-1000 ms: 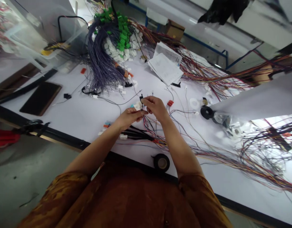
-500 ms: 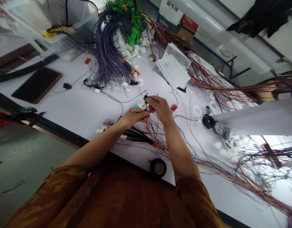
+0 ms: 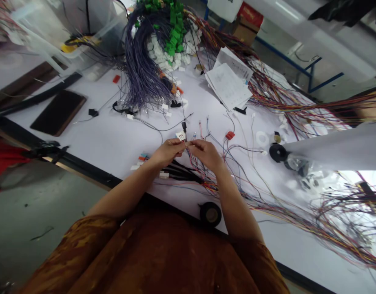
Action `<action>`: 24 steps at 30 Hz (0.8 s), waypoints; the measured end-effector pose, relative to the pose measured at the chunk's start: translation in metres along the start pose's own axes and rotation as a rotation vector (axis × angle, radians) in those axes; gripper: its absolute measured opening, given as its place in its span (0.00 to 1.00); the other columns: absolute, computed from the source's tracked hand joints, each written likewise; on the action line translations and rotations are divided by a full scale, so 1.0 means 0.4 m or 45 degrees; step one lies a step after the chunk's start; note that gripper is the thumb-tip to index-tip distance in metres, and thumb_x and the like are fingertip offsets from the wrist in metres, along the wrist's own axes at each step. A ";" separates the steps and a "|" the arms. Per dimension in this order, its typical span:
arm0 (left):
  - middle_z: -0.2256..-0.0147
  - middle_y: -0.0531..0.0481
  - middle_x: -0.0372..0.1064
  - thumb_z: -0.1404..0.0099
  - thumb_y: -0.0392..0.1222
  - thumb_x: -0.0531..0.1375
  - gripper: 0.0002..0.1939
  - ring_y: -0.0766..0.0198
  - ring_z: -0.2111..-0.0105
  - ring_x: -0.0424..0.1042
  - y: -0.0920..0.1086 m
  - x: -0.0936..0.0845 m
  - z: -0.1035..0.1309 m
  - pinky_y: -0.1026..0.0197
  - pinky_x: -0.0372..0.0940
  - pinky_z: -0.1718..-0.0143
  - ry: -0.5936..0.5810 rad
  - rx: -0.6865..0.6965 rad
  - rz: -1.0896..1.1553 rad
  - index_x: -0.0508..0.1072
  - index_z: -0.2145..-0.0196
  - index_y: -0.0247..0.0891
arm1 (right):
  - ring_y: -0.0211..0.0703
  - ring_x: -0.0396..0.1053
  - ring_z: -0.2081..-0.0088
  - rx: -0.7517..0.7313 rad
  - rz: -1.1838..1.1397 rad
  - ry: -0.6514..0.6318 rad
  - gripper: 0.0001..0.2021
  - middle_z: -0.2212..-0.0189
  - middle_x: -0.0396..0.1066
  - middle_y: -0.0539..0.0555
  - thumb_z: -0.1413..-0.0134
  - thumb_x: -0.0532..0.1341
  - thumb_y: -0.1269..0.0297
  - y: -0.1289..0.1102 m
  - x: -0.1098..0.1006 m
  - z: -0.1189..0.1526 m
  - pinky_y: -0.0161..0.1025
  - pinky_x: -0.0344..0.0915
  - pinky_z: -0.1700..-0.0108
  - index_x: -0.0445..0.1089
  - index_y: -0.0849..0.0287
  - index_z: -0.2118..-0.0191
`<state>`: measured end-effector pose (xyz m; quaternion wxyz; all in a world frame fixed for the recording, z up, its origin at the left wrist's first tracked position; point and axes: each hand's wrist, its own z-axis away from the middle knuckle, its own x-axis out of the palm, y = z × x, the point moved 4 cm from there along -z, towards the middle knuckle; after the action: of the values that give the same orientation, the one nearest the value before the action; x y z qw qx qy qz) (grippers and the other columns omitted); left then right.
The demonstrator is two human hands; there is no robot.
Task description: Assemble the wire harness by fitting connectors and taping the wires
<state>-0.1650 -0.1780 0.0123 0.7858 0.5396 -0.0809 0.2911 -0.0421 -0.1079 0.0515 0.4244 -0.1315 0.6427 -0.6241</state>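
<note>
My left hand (image 3: pixel 169 152) pinches thin wires just below a white connector (image 3: pixel 181 135). A small black connector (image 3: pixel 184 125) stands up beside the white one. The fingertips of my right hand (image 3: pixel 205 152) meet those of my left and are closed on the same wires. Several loose red and blue wire ends (image 3: pixel 200 127) lie on the table beyond my right hand. Under my hands runs a bundle of black-sleeved wires (image 3: pixel 183 173) with white and orange connectors at its left end.
A black tape roll (image 3: pixel 210 214) lies near the table's front edge. Purple wires (image 3: pixel 140 69) with green and white connectors, papers (image 3: pixel 229 85) and a clear bin (image 3: pixel 105 36) are farther back. A dark phone (image 3: pixel 58 112) lies left; another tape roll (image 3: pixel 277 152) is right.
My right hand has let go of the black connector and moved down to the wires beside my left fingertips. The view has shifted a little, and loose wire ends now show beyond my right hand.
</note>
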 end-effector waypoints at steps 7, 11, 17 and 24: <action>0.82 0.55 0.59 0.52 0.48 0.73 0.17 0.74 0.81 0.56 0.013 -0.019 0.024 0.67 0.50 0.79 -0.003 0.003 -0.162 0.74 0.78 0.32 | 0.36 0.61 0.73 -0.077 0.277 0.054 0.14 0.77 0.66 0.48 0.38 0.55 0.60 0.024 0.070 0.065 0.34 0.55 0.66 0.73 0.59 0.70; 0.81 0.54 0.63 0.54 0.48 0.73 0.17 0.72 0.79 0.60 0.019 -0.020 0.045 0.65 0.55 0.76 -0.074 -0.005 -0.231 0.73 0.79 0.33 | 0.37 0.63 0.70 -0.098 0.259 0.043 0.13 0.75 0.68 0.48 0.38 0.53 0.62 0.019 0.078 0.070 0.33 0.56 0.64 0.70 0.59 0.70; 0.81 0.53 0.64 0.53 0.51 0.73 0.20 0.73 0.81 0.61 0.029 -0.044 0.061 0.65 0.55 0.78 -0.081 -0.008 -0.352 0.71 0.81 0.33 | 0.38 0.63 0.69 -0.126 0.444 0.012 0.13 0.74 0.68 0.50 0.36 0.54 0.64 0.001 0.080 0.103 0.34 0.54 0.64 0.69 0.59 0.71; 0.80 0.54 0.66 0.57 0.48 0.74 0.19 0.71 0.78 0.64 0.025 -0.037 0.079 0.66 0.59 0.74 -0.025 -0.004 -0.307 0.74 0.75 0.32 | 0.39 0.63 0.69 -0.070 0.581 0.029 0.14 0.72 0.69 0.51 0.34 0.52 0.64 -0.007 0.091 0.115 0.35 0.53 0.64 0.69 0.59 0.69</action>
<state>-0.1765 -0.2092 0.0266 0.8151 0.5470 -0.0234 0.1891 -0.0327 -0.1657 0.0465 0.5437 0.0127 0.6773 -0.4955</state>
